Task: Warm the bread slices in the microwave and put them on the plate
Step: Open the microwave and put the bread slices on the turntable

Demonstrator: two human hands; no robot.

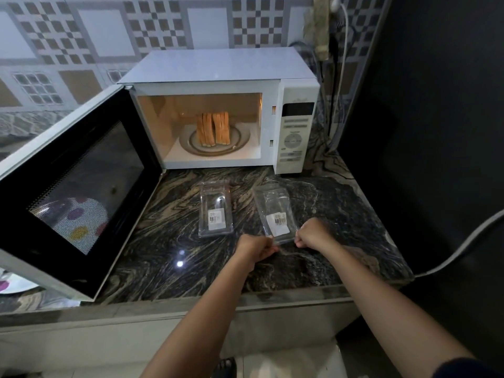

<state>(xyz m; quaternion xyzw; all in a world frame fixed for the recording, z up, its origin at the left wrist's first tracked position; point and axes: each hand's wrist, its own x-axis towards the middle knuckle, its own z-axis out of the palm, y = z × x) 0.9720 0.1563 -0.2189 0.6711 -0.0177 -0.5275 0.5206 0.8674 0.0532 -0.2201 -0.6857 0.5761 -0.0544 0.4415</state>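
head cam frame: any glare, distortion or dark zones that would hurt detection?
Head view: wide-angle bowing at the edges, the microwave door stretched large; two specular spots on the countertop; the microwave cavity lit warm so the bread slices read clearly; right wall nearly black; clear packet pinched by the left hand and right hand, low contrast against the stone.

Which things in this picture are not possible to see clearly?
- Barcode label text on both clear plastic packs, head view: too small.
- Spotted plate: mostly hidden behind the open microwave door.
- Fingertips of left hand and right hand: curled on the right pack's edge.
- Number of bread slices: blurred together.
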